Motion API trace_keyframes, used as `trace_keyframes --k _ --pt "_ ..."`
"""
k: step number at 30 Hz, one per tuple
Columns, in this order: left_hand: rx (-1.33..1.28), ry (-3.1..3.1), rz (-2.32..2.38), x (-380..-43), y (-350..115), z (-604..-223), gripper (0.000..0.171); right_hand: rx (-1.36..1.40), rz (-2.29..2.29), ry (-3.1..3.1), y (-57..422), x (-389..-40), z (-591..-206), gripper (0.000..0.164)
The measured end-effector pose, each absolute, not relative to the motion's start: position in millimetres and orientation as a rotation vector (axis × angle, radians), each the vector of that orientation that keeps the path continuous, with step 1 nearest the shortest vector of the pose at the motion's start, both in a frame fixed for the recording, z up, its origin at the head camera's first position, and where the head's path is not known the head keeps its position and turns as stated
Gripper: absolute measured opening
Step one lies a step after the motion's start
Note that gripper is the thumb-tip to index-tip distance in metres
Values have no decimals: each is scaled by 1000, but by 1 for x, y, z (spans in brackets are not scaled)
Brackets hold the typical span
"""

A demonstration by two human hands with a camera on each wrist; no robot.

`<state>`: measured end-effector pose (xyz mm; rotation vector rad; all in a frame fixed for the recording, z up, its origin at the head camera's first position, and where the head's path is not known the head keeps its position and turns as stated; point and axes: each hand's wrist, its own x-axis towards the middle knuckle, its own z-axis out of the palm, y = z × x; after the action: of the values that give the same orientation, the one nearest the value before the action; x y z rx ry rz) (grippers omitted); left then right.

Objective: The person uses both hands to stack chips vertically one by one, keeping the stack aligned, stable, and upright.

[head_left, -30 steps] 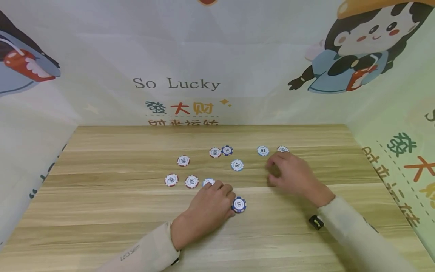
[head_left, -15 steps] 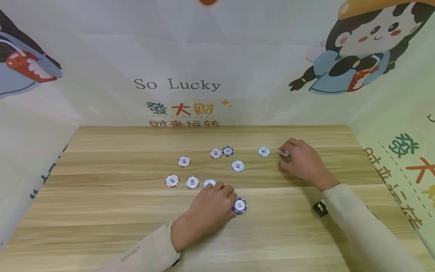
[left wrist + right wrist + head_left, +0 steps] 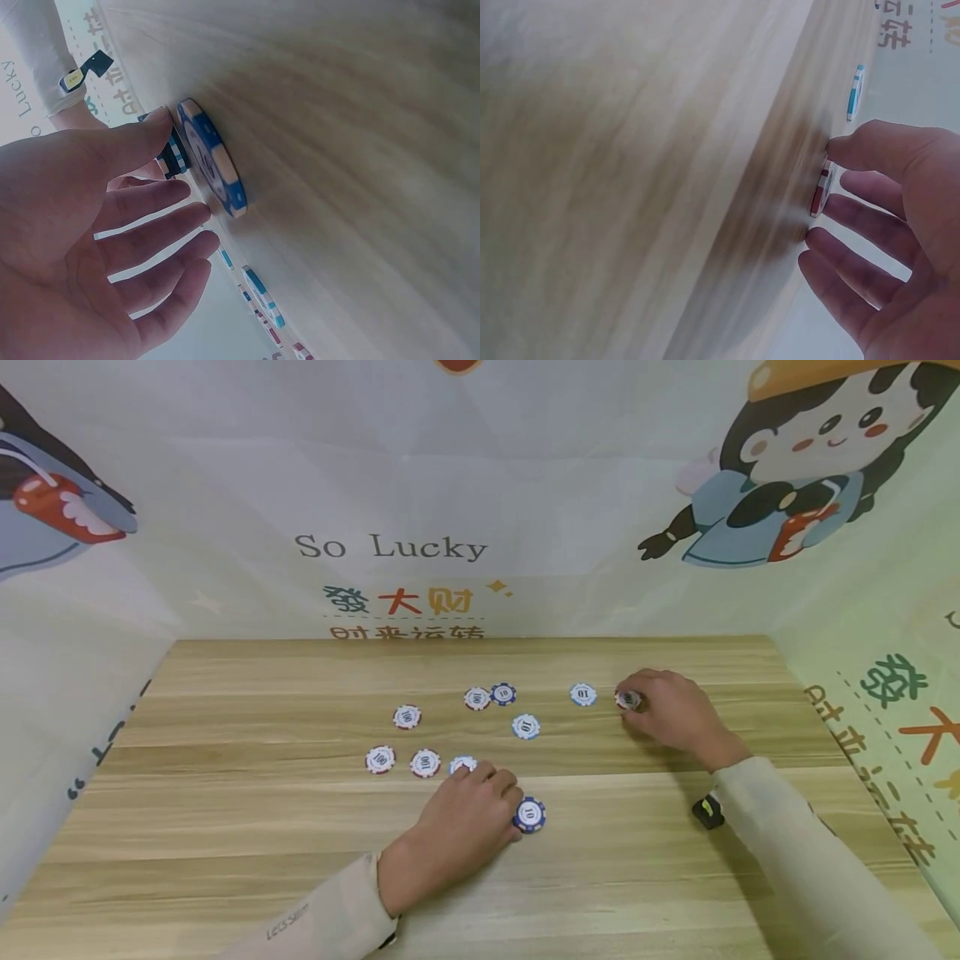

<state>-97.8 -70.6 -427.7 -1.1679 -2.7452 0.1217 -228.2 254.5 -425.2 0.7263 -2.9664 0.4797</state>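
Right of centre in the head view, the right hand (image 3: 671, 712) pinched a red-edged poker chip (image 3: 626, 697) on the bench (image 3: 262, 810); at lower centre, the left hand (image 3: 459, 827), partly hiding a light-blue-edged chip (image 3: 459, 763), gripped a dark-blue 10 chip (image 3: 530, 815).

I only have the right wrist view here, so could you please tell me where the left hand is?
Observer: In the head view, the left hand is lower in the picture than the right hand and to its left.
Operator: Thank you; could you please tell me whether it is holding anything?
Observer: It seems to be pinching a dark blue chip marked 10.
Operator: I see a light blue chip nearly edge-on; would you kindly read its face?
Observer: The head view shows a 10 on it, upside down.
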Motion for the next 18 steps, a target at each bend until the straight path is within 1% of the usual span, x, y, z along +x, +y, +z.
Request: trace_keyframes --k 6,15,18 --pt "-1158 -2726 121 -98 -71 -428 42 716 482 -2962 253 -227 -424 21" --pt "-1167 -2735 105 -98 -71 -429 42 734 431 -2969 253 -224 -428 25" --pt "-1169 -2739 105 -98 -71 -429 43 746 428 -2967 252 -220 -427 23"
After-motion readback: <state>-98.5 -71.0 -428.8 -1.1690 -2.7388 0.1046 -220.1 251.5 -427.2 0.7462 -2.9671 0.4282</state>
